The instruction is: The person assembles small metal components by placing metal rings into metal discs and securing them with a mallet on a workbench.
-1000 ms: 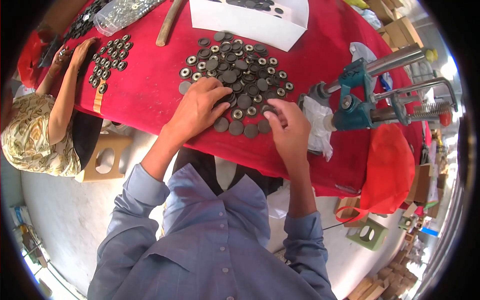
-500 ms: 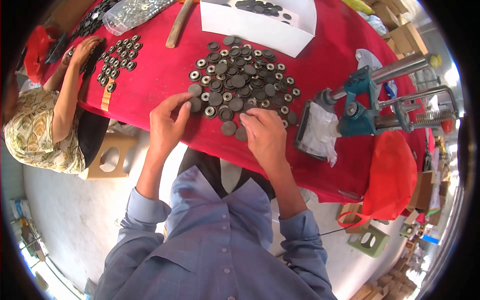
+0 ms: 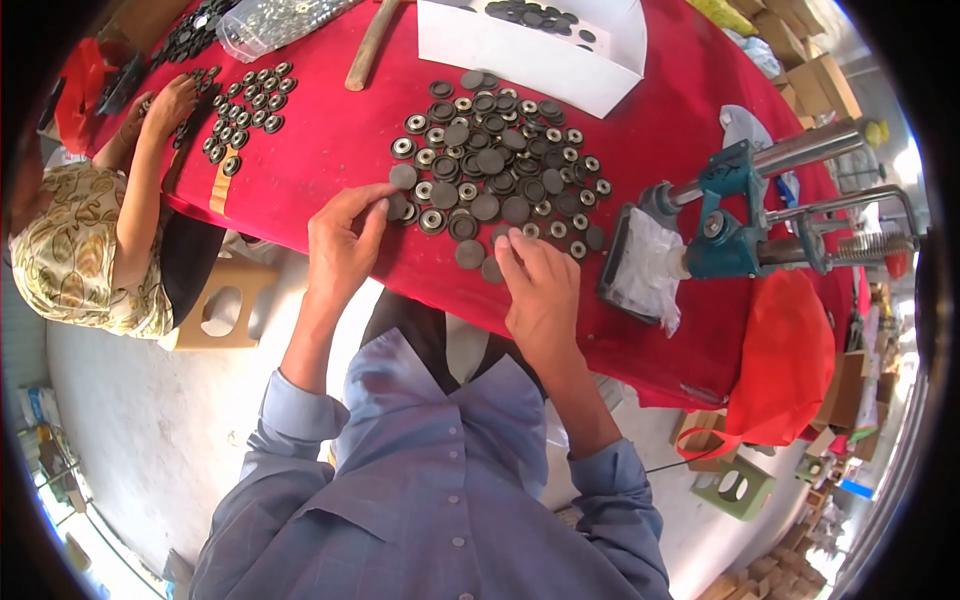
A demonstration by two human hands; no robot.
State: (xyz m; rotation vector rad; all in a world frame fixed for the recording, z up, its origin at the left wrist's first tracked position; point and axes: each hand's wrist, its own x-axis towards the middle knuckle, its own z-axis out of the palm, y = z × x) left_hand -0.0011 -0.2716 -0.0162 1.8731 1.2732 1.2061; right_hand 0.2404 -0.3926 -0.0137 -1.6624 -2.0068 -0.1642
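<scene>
Both hands swing left vs 1 s ago! L hand [image 3: 340, 250] at dark disc [image 3: 397, 208], R hand [image 3: 545, 290] by front disc [image 3: 490, 270]; can't tell if either pinches. Pile [image 3: 490, 161] nr worktop [image 3: 325, 160] front edge. Discs prob. light, stiff, smooth; best hold: rim.

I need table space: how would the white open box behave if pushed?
The white open box would probably slide without tipping, being wide and low. It looks thin-walled and may flex. The dark discs lying loose inside could shift.
</scene>
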